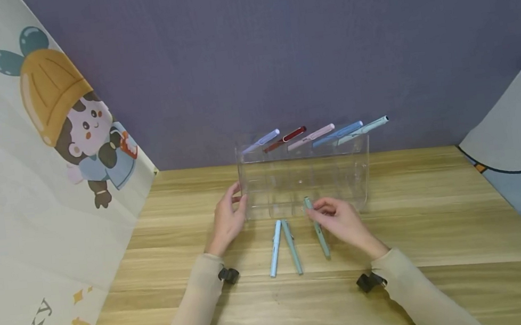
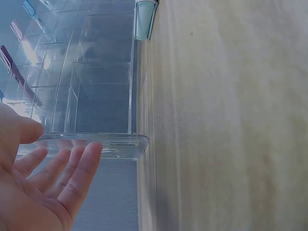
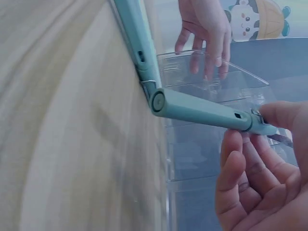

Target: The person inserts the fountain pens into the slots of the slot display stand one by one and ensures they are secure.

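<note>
A clear acrylic pen holder [image 1: 306, 179] with several compartments stands on the table. My right hand [image 1: 344, 222] pinches a sage-green pen [image 3: 202, 111] between thumb and fingers, just in front of the holder, with its clip towards the thumb. At the holder's left end is my left hand [image 1: 229, 219]; its fingers [image 2: 79, 180] extend loosely by the clear side wall, and contact is hard to tell. Between the hands lie a light blue pen [image 1: 276, 249] and another green pen [image 1: 292, 247], close together at their far ends.
Leaning in the holder's upper rear row are a lavender pen [image 1: 262, 140], a dark red pen [image 1: 287, 138], a pink pen [image 1: 311, 136], a blue pen [image 1: 338, 133] and a mint pen [image 1: 364, 129]. A dark panel [image 1: 276, 48] rises behind the wooden table [image 1: 429, 207].
</note>
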Available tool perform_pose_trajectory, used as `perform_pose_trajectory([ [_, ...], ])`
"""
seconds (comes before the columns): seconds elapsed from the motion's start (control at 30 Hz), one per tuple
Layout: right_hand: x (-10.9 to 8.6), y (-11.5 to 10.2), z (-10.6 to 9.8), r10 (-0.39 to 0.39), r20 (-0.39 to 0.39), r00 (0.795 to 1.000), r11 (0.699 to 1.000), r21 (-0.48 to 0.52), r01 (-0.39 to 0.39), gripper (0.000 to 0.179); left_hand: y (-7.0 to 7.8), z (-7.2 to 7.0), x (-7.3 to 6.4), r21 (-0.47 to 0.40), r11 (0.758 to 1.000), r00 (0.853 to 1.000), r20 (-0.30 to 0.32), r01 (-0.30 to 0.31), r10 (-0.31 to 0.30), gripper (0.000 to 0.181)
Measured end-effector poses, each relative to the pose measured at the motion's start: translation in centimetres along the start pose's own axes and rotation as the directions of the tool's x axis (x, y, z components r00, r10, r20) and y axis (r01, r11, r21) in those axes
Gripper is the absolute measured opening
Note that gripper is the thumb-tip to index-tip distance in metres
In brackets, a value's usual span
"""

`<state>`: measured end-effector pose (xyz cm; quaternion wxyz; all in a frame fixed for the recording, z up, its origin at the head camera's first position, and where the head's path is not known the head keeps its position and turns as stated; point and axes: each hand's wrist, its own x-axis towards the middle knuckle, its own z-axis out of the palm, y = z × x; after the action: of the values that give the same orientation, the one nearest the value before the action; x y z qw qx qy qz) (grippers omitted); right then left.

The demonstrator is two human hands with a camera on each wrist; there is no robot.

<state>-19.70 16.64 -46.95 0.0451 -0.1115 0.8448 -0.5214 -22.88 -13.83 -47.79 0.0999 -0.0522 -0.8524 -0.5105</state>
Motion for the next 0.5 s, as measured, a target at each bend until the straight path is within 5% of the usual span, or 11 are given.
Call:
perform_pose_trajectory([
  [0.5, 1.3, -1.6, -1.3, -0.001, -0.066, 0.998, 0.994, 0.112, 0.008, 0.043, 0.0, -0.1, 0.0, 0.006, 1.000, 1.000, 0.006, -0.009, 0.009, 0.048],
])
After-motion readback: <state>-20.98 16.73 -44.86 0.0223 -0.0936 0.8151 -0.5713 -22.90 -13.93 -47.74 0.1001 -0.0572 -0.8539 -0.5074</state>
